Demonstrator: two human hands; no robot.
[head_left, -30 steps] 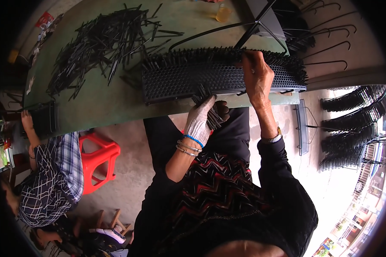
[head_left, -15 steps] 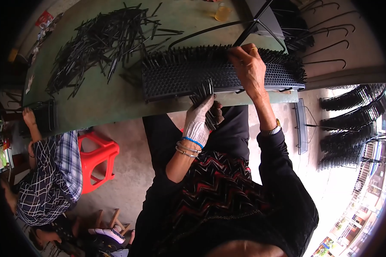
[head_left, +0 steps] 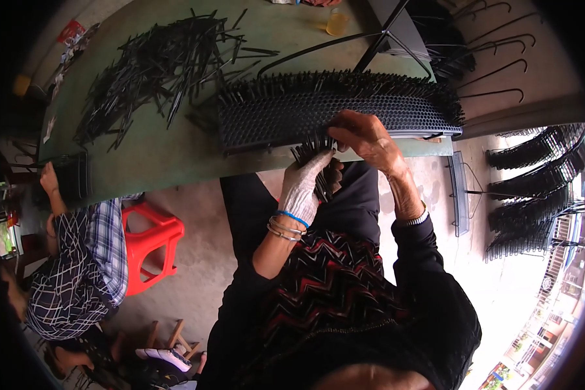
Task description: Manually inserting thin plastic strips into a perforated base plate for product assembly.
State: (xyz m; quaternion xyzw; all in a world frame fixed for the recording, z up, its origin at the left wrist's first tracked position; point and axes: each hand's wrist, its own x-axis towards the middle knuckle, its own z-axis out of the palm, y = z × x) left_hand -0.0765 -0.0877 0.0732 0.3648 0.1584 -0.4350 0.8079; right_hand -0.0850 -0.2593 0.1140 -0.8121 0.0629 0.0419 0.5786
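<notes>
My left hand (head_left: pixel 301 185), in a whitish glove, is closed around a bundle of thin black sticks (head_left: pixel 311 148) that point up out of its grip. Bare and bent inward, my right hand (head_left: pixel 368 142) pinches at the top ends of that bundle, just in front of the panel. The curved black perforated panel (head_left: pixel 273 123) lies along the table's near edge. Rows of upright black sticks (head_left: pixel 305 84) fill its far side, while the holes nearer me show bare. What exactly lies between my right fingertips is partly hidden.
A loose heap of black sticks (head_left: pixel 156 71) covers the left of the green table (head_left: pixel 175 169). Black rods (head_left: pixel 377 49) rise behind the panel, near a yellow drink glass (head_left: pixel 337 23). A red stool (head_left: pixel 151 244) and a seated person (head_left: pixel 71 273) are at left; racks (head_left: pixel 526 195) hang right.
My right hand has come down from the rows of upright sticks to the bundle in my left hand. The left hand has barely shifted.
</notes>
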